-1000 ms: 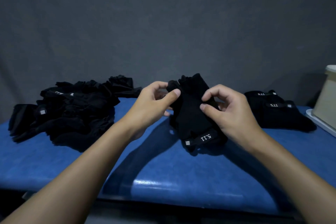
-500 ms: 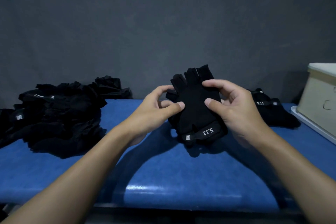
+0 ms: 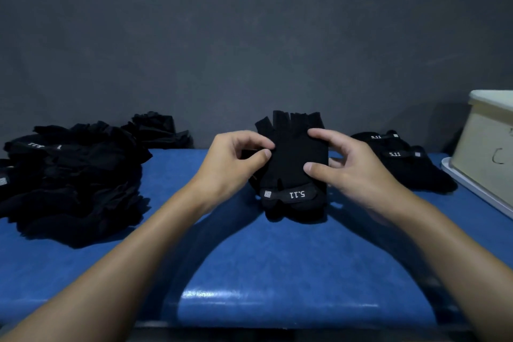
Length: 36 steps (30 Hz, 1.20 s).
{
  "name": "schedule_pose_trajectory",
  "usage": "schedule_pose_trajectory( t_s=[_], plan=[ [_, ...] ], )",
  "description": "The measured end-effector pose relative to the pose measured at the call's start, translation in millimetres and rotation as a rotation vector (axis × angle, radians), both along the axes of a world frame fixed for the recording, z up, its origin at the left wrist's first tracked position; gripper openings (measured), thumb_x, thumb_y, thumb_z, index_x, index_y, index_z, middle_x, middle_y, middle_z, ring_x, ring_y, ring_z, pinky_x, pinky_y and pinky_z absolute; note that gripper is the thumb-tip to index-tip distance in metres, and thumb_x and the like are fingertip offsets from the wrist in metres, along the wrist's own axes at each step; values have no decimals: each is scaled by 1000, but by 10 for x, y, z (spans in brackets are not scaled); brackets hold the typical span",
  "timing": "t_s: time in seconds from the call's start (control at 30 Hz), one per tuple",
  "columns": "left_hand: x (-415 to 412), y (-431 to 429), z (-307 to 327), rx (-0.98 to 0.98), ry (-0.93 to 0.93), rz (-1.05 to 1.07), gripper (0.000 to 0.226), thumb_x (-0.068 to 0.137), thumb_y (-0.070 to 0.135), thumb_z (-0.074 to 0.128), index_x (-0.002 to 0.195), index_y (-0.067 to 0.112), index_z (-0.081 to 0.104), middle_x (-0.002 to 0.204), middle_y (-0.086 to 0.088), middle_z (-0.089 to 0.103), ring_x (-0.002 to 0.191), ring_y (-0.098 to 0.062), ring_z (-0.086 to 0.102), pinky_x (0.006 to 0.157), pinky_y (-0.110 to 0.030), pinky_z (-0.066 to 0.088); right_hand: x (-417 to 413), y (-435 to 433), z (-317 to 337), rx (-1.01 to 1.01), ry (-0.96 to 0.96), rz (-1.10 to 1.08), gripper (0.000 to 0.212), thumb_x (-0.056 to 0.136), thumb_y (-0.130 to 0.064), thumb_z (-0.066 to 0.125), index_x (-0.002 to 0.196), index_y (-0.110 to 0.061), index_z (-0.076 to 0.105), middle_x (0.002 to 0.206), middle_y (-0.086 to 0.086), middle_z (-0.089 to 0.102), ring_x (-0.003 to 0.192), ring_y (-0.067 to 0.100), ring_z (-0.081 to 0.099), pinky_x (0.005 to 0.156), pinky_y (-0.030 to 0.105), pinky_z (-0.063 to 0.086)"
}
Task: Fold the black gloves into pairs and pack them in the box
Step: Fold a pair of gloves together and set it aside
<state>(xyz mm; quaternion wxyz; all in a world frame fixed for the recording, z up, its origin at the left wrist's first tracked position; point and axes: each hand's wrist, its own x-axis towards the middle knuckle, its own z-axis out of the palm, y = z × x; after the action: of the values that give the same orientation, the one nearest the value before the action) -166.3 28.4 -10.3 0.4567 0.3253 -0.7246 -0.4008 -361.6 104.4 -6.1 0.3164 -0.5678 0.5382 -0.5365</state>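
A pair of black fingerless gloves (image 3: 294, 164) with a "5.11" wrist strap is held upright over the blue table (image 3: 277, 272), finger stubs pointing up. My left hand (image 3: 236, 164) pinches its left edge between thumb and fingers. On the other side, my right hand (image 3: 347, 166) grips the right edge, thumb on the front. A loose heap of black gloves (image 3: 75, 175) lies at the left. Folded glove pairs (image 3: 402, 164) lie at the right. The cream box (image 3: 488, 147) stands at the far right edge.
The box sits on a white tray (image 3: 472, 189) at the table's right end. A dark grey wall (image 3: 249, 36) rises right behind the table. A smaller clump of black gloves (image 3: 158, 130) lies behind the heap.
The held gloves have been turned more upright and squared up, finger stubs now straight up. Both hands shifted to the glove's side edges. The camera view has swung slightly right.
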Motion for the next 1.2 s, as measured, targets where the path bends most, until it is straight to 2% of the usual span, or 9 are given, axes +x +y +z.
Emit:
schedule_pose_trajectory(
  t_s=[0.17,0.23,0.33,0.43,0.53,0.63,0.77,0.87,1.2],
  plan=[
    [-42,-117,-40,109,-89,-21,26,92,9,68,116,20,69,109,-4,72,66,-7,63,68,-21,55,-26,-98,-36,110,64,-33,68,86,-10,72,146,-19,41,124,1,65,99,17,71,91,34,57],
    [-59,-163,-86,117,-135,-34,30,91,12,70,120,19,68,112,1,72,82,-3,70,81,-20,56,-18,-132,-58,152,159,-62,70,85,-17,75,146,-18,41,126,0,64,106,16,68,97,38,53],
    [-85,-224,-154,118,-186,-30,33,89,14,72,122,18,69,113,4,72,101,-8,70,95,-30,55,-9,-162,-67,210,213,-57,53,87,-16,72,135,-21,50,113,-6,68,99,11,70,94,34,55],
    [-96,-261,-194,114,-254,-20,35,89,16,72,124,17,67,112,4,72,95,-8,71,92,-27,56,-29,-196,-87,249,285,-44,30,88,-19,71,111,-32,56,102,-12,69,91,8,71,90,31,56],
    [-87,-296,-232,92,-325,-20,33,89,17,72,122,18,67,111,5,69,88,-6,69,91,-27,55,-56,-240,-150,314,402,-59,48,87,-29,72,131,-21,55,113,-8,66,98,10,68,95,33,53],
    [-66,-305,-263,61,-429,-40,29,91,20,70,119,23,68,109,8,65,83,3,60,87,-19,49,-91,-281,-193,376,498,-45,56,84,-38,74,135,-24,54,120,-5,63,103,12,64,98,35,51],
    [-66,-285,-291,49,-556,-58,34,92,30,67,126,26,64,117,7,62,104,-5,60,96,-21,46,-118,-312,-195,360,523,-65,51,82,-41,74,129,-30,57,123,-5,59,100,11,58,91,31,49],
    [-61,-273,-311,7,-654,-38,40,93,35,64,133,29,59,121,9,53,118,-6,50,107,-26,40,-150,-314,-196,321,522,-165,44,86,-41,71,125,-26,62,122,-6,56,106,12,57,100,34,46],
    [-83,-252,-351,-93,-819,-42,54,97,43,53,148,37,40,145,11,39,135,-13,27,118,-39,25,-202,-304,-246,387,579,-131,52,85,-35,75,132,-18,59,131,-4,58,121,12,54,108,33,41]
  ],
)
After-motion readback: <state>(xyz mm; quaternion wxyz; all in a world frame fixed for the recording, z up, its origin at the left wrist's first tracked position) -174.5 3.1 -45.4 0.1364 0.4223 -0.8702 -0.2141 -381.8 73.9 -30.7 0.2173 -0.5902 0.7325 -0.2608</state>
